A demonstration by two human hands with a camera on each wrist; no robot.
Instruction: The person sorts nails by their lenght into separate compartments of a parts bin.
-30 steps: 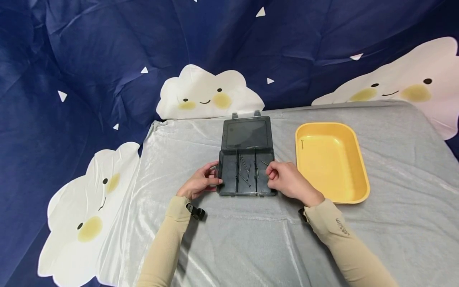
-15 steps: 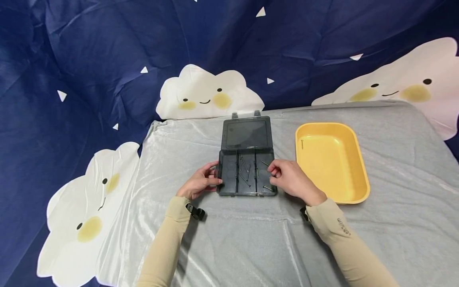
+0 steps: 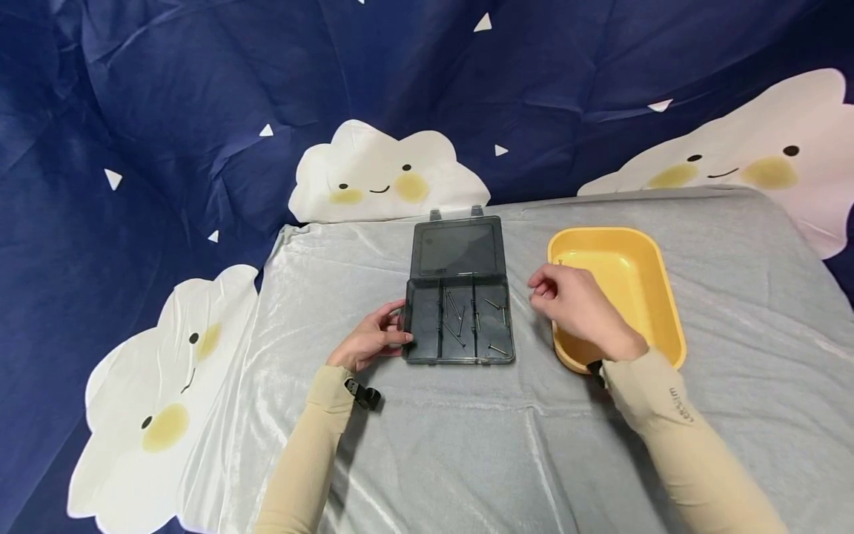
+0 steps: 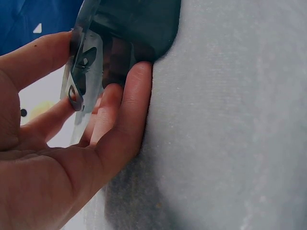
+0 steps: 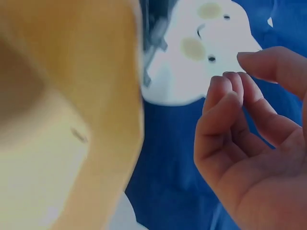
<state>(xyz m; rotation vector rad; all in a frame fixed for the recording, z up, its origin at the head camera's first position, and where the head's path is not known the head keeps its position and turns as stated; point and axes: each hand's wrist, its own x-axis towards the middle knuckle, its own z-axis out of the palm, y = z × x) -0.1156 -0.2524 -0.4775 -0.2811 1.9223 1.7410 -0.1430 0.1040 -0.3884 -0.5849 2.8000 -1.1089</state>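
Observation:
A dark, see-through compartment box (image 3: 423,326) lies on the cloth with its lid (image 3: 457,248) folded back. My left hand (image 3: 368,341) grips its left wall, thumb at the rim and fingers along the outside and lower edge, as the left wrist view shows. Several long screws (image 3: 454,335) lie in the middle compartment, and several shorter screws (image 3: 497,349) in the right one. Loosely curled and holding nothing, my right hand (image 3: 579,305) hovers over the left side of a yellow tray (image 3: 657,297). One screw (image 5: 79,135) lies inside that tray, mostly hidden by the hand in the head view.
Grey velvety cloth (image 3: 467,445) covers the table. Behind it hangs a dark blue curtain (image 3: 547,89) with smiling white clouds (image 3: 380,170). The yellow tray stands to the right of the box, with a strip of cloth between them.
My right hand has let a screw drop into the right compartment and has moved up and right to the yellow tray. My left hand has stayed on the box.

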